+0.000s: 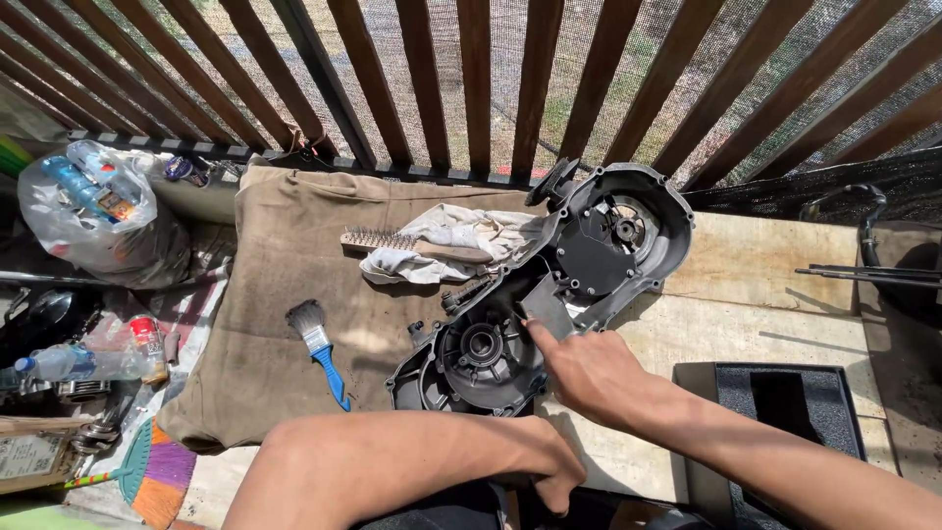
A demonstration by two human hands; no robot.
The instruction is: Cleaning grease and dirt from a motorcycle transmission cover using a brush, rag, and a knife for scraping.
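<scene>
two bare hands work low in the view. the left hand (549, 471) hangs nearest, at the bottom edge, fingers curled downward over something dark; i cannot tell what it grips, or whether it grips at all. the right hand (589, 368) reaches in from the right, forefinger stretched out and pressing a small grey piece (551, 316) against the engine cover (549, 294), the other fingers loosely bent. that cover, a long dark grey casting with two round hollows, lies slantwise, its lower end on a brown cloth (285, 245) and its upper end over the pale concrete slab (746, 275). just left of it lies a blue-handled paintbrush (319, 348). further back on the cloth, a wire brush (412, 245) rests against a crumpled white rag (461, 236). a black tray (785, 402) sits at the right. beyond everything stands a wooden slat railing (471, 79)
</scene>
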